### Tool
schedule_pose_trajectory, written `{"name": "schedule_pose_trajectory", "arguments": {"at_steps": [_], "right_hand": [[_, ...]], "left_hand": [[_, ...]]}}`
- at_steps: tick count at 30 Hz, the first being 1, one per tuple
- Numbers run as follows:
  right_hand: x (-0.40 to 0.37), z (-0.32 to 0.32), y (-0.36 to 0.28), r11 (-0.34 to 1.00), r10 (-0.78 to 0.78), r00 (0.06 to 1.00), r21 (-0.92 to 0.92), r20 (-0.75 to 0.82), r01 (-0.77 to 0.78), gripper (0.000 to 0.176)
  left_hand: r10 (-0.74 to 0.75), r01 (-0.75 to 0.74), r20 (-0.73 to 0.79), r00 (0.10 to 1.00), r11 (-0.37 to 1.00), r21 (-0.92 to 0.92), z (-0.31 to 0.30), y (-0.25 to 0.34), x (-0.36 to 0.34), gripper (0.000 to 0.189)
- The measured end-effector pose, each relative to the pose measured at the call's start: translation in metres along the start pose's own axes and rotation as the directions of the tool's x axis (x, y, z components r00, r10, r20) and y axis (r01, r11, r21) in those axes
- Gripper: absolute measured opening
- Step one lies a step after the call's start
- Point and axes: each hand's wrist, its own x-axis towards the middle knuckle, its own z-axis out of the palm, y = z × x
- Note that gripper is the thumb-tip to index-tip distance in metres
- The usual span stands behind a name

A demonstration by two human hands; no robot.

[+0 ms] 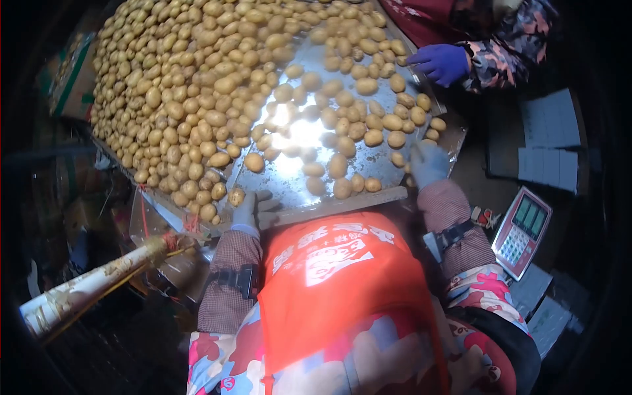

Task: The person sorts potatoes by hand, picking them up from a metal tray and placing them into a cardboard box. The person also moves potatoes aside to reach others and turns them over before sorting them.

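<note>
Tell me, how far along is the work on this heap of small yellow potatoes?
Early, by the look. Done: a patch of the shiny metal tray near the person lies bare. In hand: the left hand touches one potato at the tray's edge; the right hand rests among loose ones. Left: the big heap of yellow potatoes fills the far side.

Dim room, electronic scale (521, 232), flattened boxes (550, 141), dark floor (118, 349)

Potatoes (197, 99) heaped on table (289, 178), scale (521, 232) to right
</note>
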Motion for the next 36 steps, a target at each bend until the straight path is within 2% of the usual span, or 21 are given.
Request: {"name": "schedule_pose_trajectory", "arguments": {"at_steps": [1,3,5,8,11,14,18,20,21,22,23,24,25,26,27,28,30,32,33,35,36], "right_hand": [[0.021,-0.005,-0.002,0.982,-0.178,0.968,-0.095,-0.176,0.163,0.019],[0.068,-0.007,-0.027,0.941,-0.329,0.902,-0.015,-0.281,0.338,0.018],[0.105,0.016,-0.068,0.790,-0.468,0.816,0.253,-0.339,0.558,0.017],[0.109,0.030,-0.133,0.758,-0.619,0.757,-0.093,0.210,0.645,0.020],[0.121,0.051,-0.151,0.766,-0.507,0.792,-0.243,0.340,0.595,0.023],[0.142,0.064,-0.144,0.714,-0.392,0.709,-0.292,0.586,0.636,0.024],[0.122,0.037,-0.146,0.738,-0.510,0.700,-0.164,0.500,0.655,0.023],[0.129,0.047,-0.136,0.827,-0.494,0.749,-0.027,0.442,0.562,0.027],[0.125,0.046,-0.139,0.906,-0.408,0.802,0.089,0.437,0.413,0.029],[0.114,0.038,-0.150,0.946,-0.319,0.838,0.204,0.443,0.253,0.032],[0.101,0.028,-0.162,0.949,-0.221,0.856,0.306,0.467,0.078,0.035],[0.083,0.013,-0.184,0.912,-0.376,0.762,0.358,0.527,0.202,0.038],[0.066,-0.002,-0.205,0.849,-0.517,0.640,0.433,0.569,0.301,0.041],[0.060,-0.006,-0.226,0.687,-0.725,0.383,0.646,0.573,0.333,0.042],[0.060,0.001,-0.247,0.630,-0.776,0.332,0.657,0.536,0.413,0.042],[0.067,0.011,-0.268,0.567,-0.822,0.276,0.665,0.499,0.487,0.043],[0.104,0.026,-0.314,0.591,-0.798,0.309,0.572,0.518,0.569,0.047],[0.151,0.085,-0.325,0.505,-0.863,0.465,0.387,0.198,0.771,0.052],[0.153,0.088,-0.330,0.465,-0.877,0.442,0.099,0.189,0.880,0.054],[0.142,0.112,-0.350,0.622,-0.721,0.642,-0.164,0.261,0.765,0.065],[0.132,0.124,-0.348,0.613,-0.745,0.603,-0.063,0.284,0.787,0.066]], "left_hand": [[-0.011,0.011,-0.018,1.000,1.000,-0.021,0.000,-0.002,0.002,0.059],[-0.028,0.025,-0.054,0.998,0.998,-0.052,0.000,-0.004,0.009,0.059],[-0.036,0.033,-0.081,0.996,0.999,-0.036,0.002,-0.001,0.006,0.056],[-0.048,0.040,-0.115,0.992,0.997,-0.073,0.010,0.003,0.000,0.054],[-0.037,0.039,-0.109,0.993,0.999,0.015,0.007,0.007,-0.002,0.058],[-0.007,0.007,-0.069,0.998,1.000,0.001,0.001,0.004,-0.002,0.056],[-0.033,0.022,-0.110,0.993,0.995,-0.097,0.011,0.018,-0.020,0.047],[-0.053,0.035,-0.117,0.992,0.988,-0.147,0.012,0.022,-0.026,0.043],[0.374,-0.352,-0.029,0.927,0.894,0.276,0.006,0.023,-0.020,0.041],[0.673,-0.637,0.206,0.711,0.493,0.592,-0.003,0.022,-0.005,0.039],[0.739,-0.711,0.516,0.432,-0.073,0.700,-0.009,0.016,0.013,0.038],[0.557,-0.561,0.807,0.194,-0.612,0.557,-0.012,0.008,0.026,0.036],[0.525,-0.594,0.841,0.130,-0.638,0.490,-0.010,0.004,0.027,0.036],[0.489,-0.621,0.870,0.065,-0.662,0.419,-0.007,0.000,0.028,0.036],[0.712,-0.869,0.678,0.183,-0.205,0.450,0.014,-0.006,0.017,0.039],[0.797,-0.915,0.460,0.392,0.286,0.284,0.036,-0.011,0.005,0.042],[0.621,-0.633,0.262,0.739,0.773,-0.045,0.042,-0.009,-0.011,0.041],[0.381,-0.374,0.230,0.896,0.925,-0.074,0.024,-0.002,-0.023,0.033],[0.486,-0.476,0.165,0.858,0.874,-0.096,0.014,-0.004,-0.026,0.033],[0.560,-0.551,0.020,0.828,0.820,-0.153,-0.006,-0.008,-0.030,0.035],[0.536,-0.536,-0.058,0.842,0.820,-0.200,-0.015,-0.007,-0.032,0.036]]}}
